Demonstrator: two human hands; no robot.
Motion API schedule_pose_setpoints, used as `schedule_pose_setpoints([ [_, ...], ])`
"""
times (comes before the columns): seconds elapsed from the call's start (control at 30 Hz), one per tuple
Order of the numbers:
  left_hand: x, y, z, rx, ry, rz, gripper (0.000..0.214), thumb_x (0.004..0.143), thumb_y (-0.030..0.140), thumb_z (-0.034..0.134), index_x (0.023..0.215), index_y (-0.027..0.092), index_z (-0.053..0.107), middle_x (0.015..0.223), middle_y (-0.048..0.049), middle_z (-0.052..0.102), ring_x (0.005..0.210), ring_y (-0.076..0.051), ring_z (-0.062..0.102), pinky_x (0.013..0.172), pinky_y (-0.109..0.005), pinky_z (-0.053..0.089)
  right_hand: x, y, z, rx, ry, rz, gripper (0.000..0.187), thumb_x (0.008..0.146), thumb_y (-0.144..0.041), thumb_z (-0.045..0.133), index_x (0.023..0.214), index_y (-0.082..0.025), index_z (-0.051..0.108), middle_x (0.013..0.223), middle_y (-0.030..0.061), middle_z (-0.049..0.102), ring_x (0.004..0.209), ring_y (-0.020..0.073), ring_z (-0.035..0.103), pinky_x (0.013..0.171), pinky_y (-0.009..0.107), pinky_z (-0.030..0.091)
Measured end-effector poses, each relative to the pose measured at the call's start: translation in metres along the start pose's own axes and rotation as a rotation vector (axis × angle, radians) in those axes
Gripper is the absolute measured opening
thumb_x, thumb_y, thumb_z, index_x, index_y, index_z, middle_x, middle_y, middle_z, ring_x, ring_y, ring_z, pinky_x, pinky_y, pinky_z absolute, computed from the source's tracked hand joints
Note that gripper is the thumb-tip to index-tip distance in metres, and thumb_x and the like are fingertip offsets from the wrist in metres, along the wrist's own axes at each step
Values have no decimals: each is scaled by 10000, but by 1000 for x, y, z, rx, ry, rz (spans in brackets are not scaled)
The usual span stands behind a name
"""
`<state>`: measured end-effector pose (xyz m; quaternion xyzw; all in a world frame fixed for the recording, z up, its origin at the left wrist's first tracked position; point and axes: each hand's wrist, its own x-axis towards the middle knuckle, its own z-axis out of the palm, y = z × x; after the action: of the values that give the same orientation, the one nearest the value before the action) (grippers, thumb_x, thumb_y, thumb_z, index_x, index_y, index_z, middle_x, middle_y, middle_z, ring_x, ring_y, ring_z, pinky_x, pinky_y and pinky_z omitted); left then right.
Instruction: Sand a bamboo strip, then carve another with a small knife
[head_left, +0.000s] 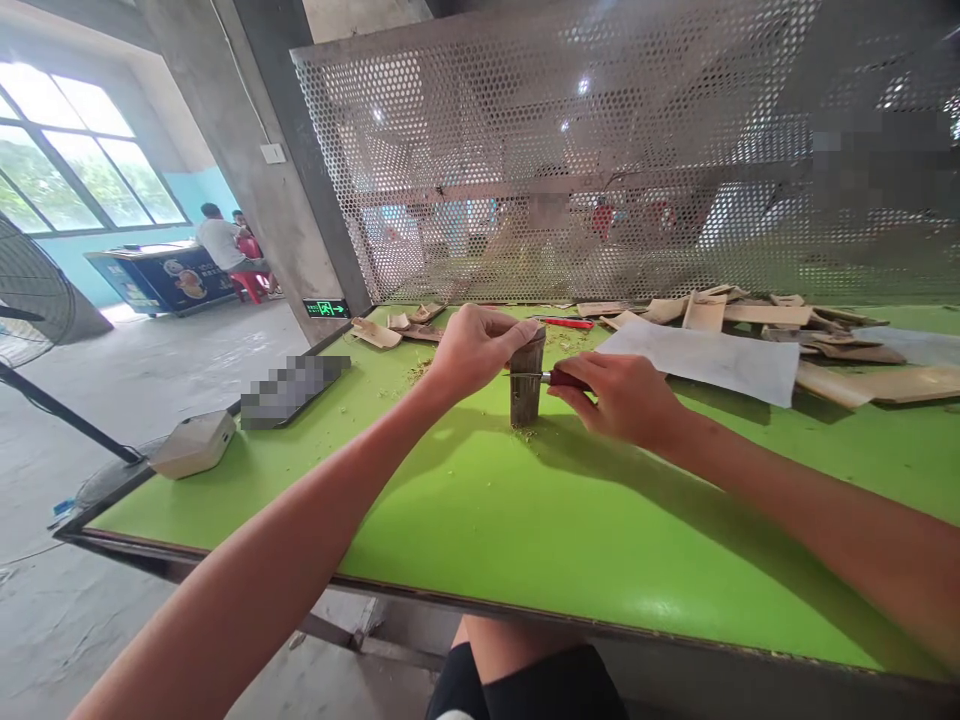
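A dark brown piece of wood or bamboo (526, 398) stands upright on the green table. My left hand (480, 350) grips its top end, with the thumb across the upper edge. In my right hand (626, 395) is a carving knife (564, 379), held by its reddish-brown handle. The thin blade lies level against the middle of the upright piece. Small shavings (527, 436) lie around its foot. Part of the blade's tip is hard to make out near my left fingers.
Flat bamboo pieces (772, 315) and a white paper sheet (709, 358) lie at the right. A red-handled tool (562, 322) lies behind my hands. A whitish box (196, 443) sits at the left edge. Perforated metal panel (555, 160) borders the back; people sit far left.
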<state>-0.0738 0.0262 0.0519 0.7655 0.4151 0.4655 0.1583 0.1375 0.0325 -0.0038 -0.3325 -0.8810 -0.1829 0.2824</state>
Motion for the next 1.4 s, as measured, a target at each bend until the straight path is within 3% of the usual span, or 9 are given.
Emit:
schedule_pose_setpoints([
  [0.13, -1, 2, 0, 25, -4, 24, 372, 847, 420, 605, 608, 147, 686, 553, -20, 599, 542, -110, 522, 472, -229, 361, 2, -1, -1, -3, -50, -22, 313, 950, -395, 497, 904, -164, 702, 739, 54, 678, 595, 149, 527, 571, 284, 263],
  [0.27, -2, 4, 1, 34, -1, 36, 380, 849, 419, 595, 601, 146, 683, 538, -13, 578, 532, -105, 505, 463, -229, 336, 4, -1, -3, 14, 25, 3, 338, 957, -420, 481, 929, -162, 698, 797, 69, 695, 640, 159, 555, 584, 284, 284],
  [0.53, -1, 2, 1, 35, 3, 28, 378, 844, 428, 600, 612, 145, 697, 555, -20, 604, 531, -104, 505, 461, -228, 341, 3, -2, -3, 17, 29, 21, 331, 955, -409, 481, 923, -157, 693, 802, 75, 699, 645, 163, 564, 579, 286, 283],
  [0.67, -1, 3, 1, 33, 4, 20, 369, 843, 424, 605, 626, 144, 708, 561, -29, 615, 533, -108, 515, 463, -229, 350, 2, -3, -3, -5, -65, -16, 307, 947, -392, 499, 907, -162, 699, 751, 63, 687, 603, 157, 540, 563, 287, 252],
  [0.8, -1, 4, 0, 42, 3, 13, 367, 843, 425, 607, 632, 144, 713, 566, -33, 620, 538, -113, 526, 460, -228, 345, 3, -3, -1, 17, -8, 20, 339, 956, -416, 474, 925, -163, 697, 796, 74, 698, 632, 160, 555, 581, 284, 277],
  [0.93, -1, 4, 0, 25, -2, 8, 363, 840, 420, 611, 630, 141, 710, 557, -33, 616, 528, -112, 523, 460, -233, 340, 3, -3, 0, -5, -77, -29, 303, 946, -395, 502, 903, -171, 701, 743, 59, 689, 591, 153, 534, 566, 291, 251],
  [1.07, -2, 5, 1, 29, 3, 15, 357, 839, 414, 613, 625, 145, 708, 558, -29, 612, 534, -110, 521, 469, -237, 337, 3, -4, -2, 6, 29, 21, 346, 955, -428, 478, 928, -164, 700, 802, 75, 703, 628, 159, 554, 576, 287, 275],
  [1.23, -1, 4, 1, 15, 1, 9, 351, 840, 413, 617, 626, 149, 706, 553, -30, 611, 528, -113, 519, 468, -244, 341, 1, -2, -2, -16, -45, -14, 301, 943, -390, 503, 932, -175, 713, 777, 60, 701, 610, 157, 545, 562, 288, 263],
  [1.4, -1, 3, 1, 15, 1, 23, 368, 849, 415, 600, 611, 151, 695, 574, -33, 631, 533, -115, 526, 465, -239, 352, -2, 5, -8, -15, 84, -23, 321, 958, -412, 497, 983, -183, 719, 793, 63, 696, 641, 153, 560, 590, 286, 318],
])
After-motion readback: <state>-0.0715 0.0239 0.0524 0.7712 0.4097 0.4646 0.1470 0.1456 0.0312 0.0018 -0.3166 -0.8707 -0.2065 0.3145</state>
